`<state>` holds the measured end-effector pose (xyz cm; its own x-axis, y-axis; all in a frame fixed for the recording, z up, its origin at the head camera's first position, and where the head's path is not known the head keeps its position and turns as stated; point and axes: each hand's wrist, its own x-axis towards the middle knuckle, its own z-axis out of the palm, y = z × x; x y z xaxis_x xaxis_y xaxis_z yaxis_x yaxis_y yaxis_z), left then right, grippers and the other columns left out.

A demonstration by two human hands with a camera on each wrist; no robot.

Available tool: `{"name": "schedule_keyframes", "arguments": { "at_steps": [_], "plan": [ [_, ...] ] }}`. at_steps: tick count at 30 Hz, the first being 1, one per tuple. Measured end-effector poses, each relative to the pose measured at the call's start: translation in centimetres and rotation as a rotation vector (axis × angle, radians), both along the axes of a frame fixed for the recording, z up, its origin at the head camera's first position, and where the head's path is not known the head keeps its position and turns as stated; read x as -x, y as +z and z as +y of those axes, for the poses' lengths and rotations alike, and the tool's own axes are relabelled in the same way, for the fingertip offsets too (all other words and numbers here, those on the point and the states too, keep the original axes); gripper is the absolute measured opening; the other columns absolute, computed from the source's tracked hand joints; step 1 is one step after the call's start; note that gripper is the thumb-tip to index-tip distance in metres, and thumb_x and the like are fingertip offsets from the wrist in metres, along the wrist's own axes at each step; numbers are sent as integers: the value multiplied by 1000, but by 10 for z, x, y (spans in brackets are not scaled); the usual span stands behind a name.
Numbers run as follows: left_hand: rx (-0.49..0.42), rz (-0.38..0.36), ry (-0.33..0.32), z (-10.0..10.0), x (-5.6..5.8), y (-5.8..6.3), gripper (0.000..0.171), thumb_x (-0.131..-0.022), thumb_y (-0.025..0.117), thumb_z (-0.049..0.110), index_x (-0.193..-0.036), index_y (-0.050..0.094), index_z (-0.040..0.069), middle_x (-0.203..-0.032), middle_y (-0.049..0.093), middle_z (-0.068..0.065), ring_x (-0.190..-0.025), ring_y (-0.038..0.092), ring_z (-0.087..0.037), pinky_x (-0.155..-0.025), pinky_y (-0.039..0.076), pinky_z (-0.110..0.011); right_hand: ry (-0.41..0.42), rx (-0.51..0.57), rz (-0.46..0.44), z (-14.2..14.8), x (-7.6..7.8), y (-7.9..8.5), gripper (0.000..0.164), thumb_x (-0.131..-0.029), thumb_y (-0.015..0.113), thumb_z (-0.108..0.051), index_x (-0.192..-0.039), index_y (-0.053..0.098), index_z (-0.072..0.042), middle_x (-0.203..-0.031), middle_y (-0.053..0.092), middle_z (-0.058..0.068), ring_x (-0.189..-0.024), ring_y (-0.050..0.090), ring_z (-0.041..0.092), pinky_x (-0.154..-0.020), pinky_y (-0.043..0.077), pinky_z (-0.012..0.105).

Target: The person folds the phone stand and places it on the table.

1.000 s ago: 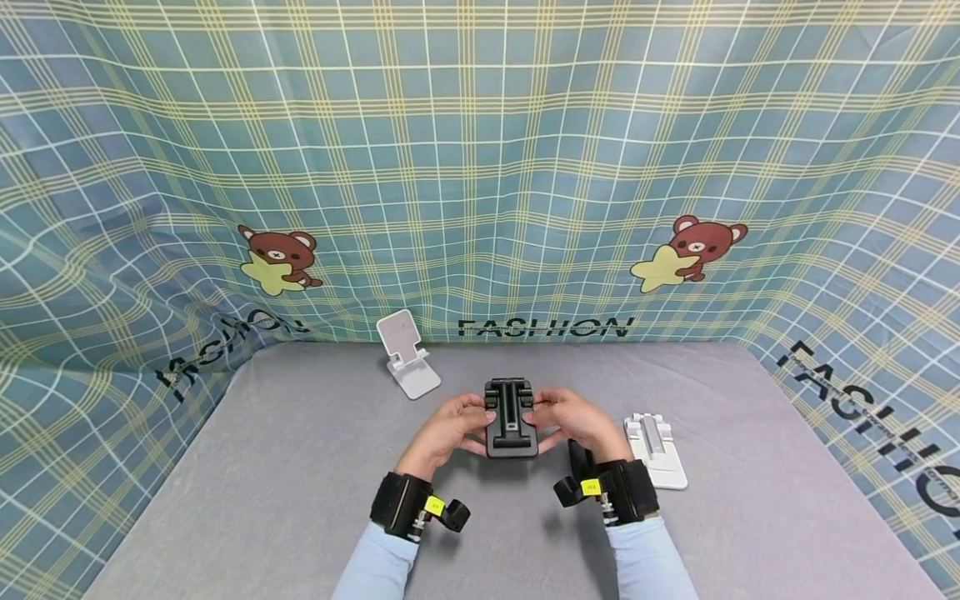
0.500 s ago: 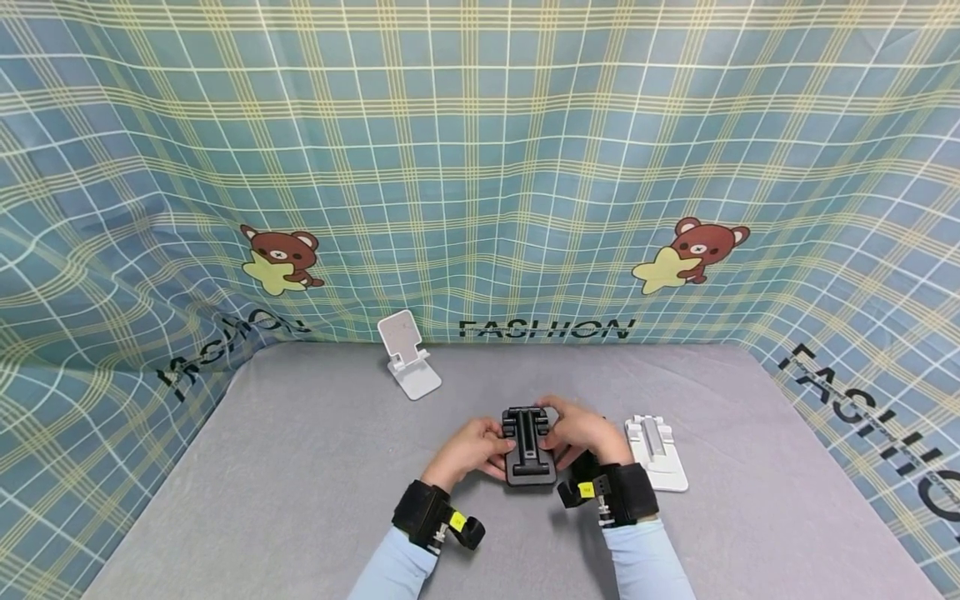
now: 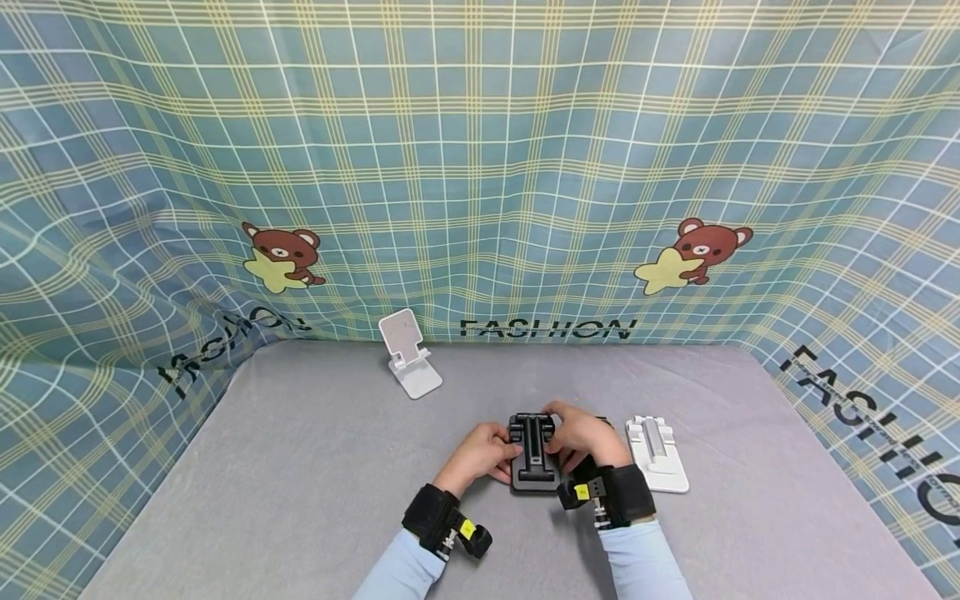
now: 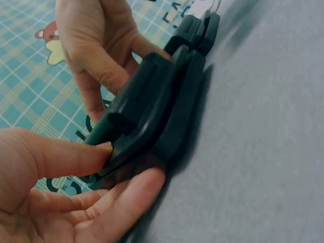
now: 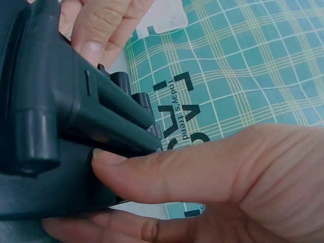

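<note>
A folded black phone stand (image 3: 536,471) lies low over the grey cloth, upright lengthwise in the head view. My left hand (image 3: 482,454) pinches its left edge, thumb on top and fingers below, as the left wrist view shows. On the opposite edge my right hand (image 3: 588,435) holds it, its thumb (image 5: 147,174) pressed on the upper face beside the hinged arm. In the left wrist view, a second black folded stand (image 4: 190,31) sits just beyond the first; my right hand and wrist mostly hide it from the head camera.
Right of my right wrist lies a folded white phone stand (image 3: 663,471). At the back left an unfolded white phone stand (image 3: 418,379) stands near the checked curtain (image 3: 480,208). Grey cloth (image 3: 300,483) covers the table, and curtain walls enclose its back and sides.
Both hands have brought the black stand right and nearer to me, down towards the cloth beside the second black stand. Both keep hold of it. The white stands have not moved.
</note>
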<state>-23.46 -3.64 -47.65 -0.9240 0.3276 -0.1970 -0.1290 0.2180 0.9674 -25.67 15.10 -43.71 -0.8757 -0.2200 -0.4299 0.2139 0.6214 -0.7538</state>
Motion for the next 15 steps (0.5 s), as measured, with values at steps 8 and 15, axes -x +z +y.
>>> {"name": "schedule_keyframes", "arguments": {
  "at_steps": [8, 15],
  "plan": [
    [151, 65, 88, 6, -4, 4, 20, -83, 68, 2, -95, 59, -11, -69, 62, -11, -54, 65, -24, -53, 57, -32, -3, -59, 43, -2, 2, -1, 57, -80, 64, 7, -133, 46, -2, -94, 62, 18, -63, 66, 27, -61, 58, 38],
    [190, 52, 145, 7, -4, 5, 20, -79, 71, 1, -91, 60, -10, -74, 61, -11, -56, 67, -26, -52, 56, -30, 3, -135, 90, -7, 2, -1, 55, -79, 65, 6, -132, 51, -2, -94, 64, 20, -62, 65, 24, -59, 57, 36]
  ]
}}
